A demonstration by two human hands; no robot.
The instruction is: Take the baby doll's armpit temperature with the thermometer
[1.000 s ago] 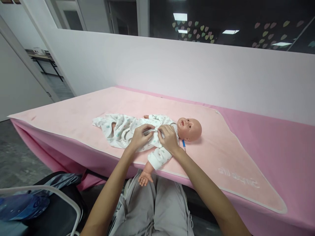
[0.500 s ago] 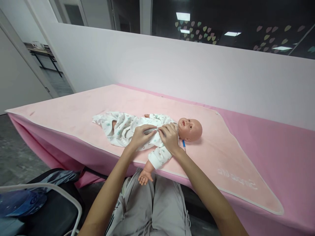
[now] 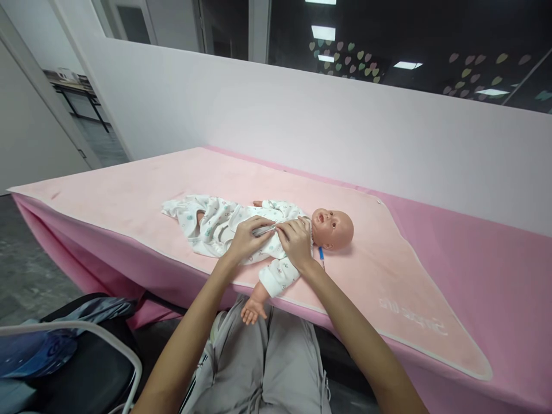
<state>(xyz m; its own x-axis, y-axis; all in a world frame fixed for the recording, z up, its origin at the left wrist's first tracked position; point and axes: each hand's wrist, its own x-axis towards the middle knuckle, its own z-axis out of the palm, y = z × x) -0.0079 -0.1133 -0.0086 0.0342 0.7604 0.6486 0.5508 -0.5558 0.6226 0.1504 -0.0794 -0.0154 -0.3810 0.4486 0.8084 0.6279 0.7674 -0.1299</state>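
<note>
The fingers of the left hand (image 3: 249,240) and the right hand (image 3: 295,240) are pinched on the front of the white patterned outfit (image 3: 211,221), tips close together over the chest of the doll (image 3: 337,229) wearing it. The doll lies face up on a pale pink mat (image 3: 371,287) spread over the tabletop (image 3: 466,253), head to the right (a small blue strip (image 3: 321,253) lies just beside its neck), one arm reaching past the near edge above grey trousers (image 3: 280,362), with a white wall (image 3: 302,121) behind and a black chair (image 3: 97,371) at lower left
</note>
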